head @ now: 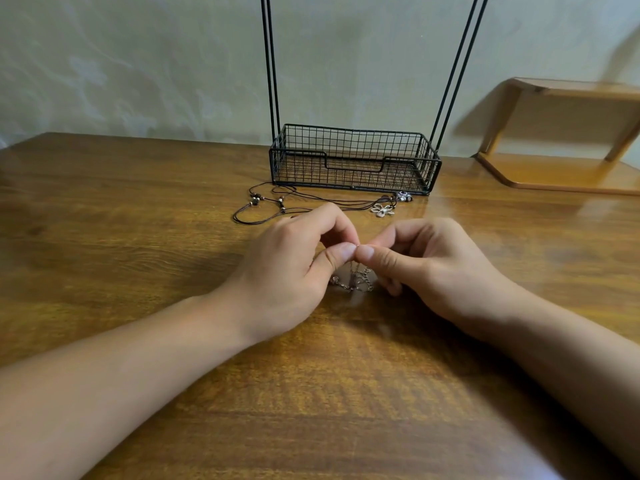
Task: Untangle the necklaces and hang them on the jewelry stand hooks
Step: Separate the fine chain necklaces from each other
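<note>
Both hands were over the wooden table point(138, 237), working a fine metal chain necklace point(353, 280); left hand point(294, 268) pinched it between thumb and forefinger, right hand point(426, 268) did the same, thumb tips nearly touching; the slack hung below the pinch and bunched in a small knot on the table between the palms. Second item, a dark cord necklace point(277, 206) with beads and a flower pendant point(382, 209), lay further back, just in front of the jewelry stand's wire basket point(353, 161); it looked loosely crossed, not yet sorted. Stand uprights point(272, 64) ran out of the top of frame; hooks not visible.

My read: step in hand was teasing the chain knot open. To do it well: keep pinch points close to the knot; pull apart gently, don't yank, thin links will cinch tighter; loosen the centre first, then feed the clasp end back through; let the rest stay slack on the table. Risk: tension sets the knot. Nothing hung as far as I could see.
</note>
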